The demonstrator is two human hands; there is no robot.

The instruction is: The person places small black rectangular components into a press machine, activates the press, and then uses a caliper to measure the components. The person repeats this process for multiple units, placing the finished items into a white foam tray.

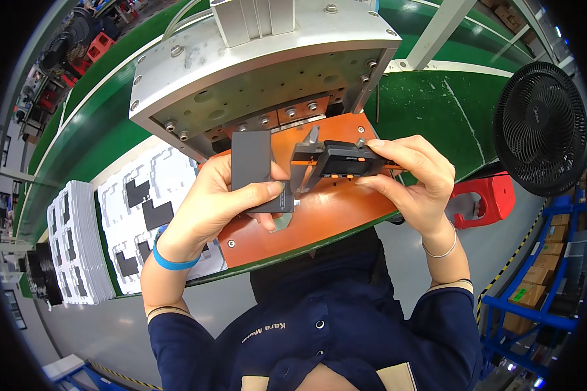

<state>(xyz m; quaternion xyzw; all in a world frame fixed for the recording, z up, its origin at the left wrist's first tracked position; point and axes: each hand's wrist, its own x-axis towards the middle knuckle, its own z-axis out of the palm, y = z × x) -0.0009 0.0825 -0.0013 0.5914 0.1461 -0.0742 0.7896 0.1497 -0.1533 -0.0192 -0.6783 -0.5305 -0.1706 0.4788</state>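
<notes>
My left hand point(218, 195) is closed on a flat, dark grey L-shaped battery point(251, 159), its thumb pressed on the lower part. A small light tab shows at the battery's lower right edge. In my right hand point(424, 173) is a digital caliper point(346, 163), its body pinched between thumb and fingers. The caliper's jaws point left, close beside the battery's right edge; whether they touch it I cannot tell. Both hands are above an orange board point(352, 212), in front of a metal press fixture point(254, 85).
White moulded trays point(120, 195) with dark L-shaped pieces lie at left, beside a tall tray stack point(78, 241). A black fan point(541, 127) stands at right above a red stool point(499, 199). A blue rack point(502, 319) holds cardboard boxes at far right.
</notes>
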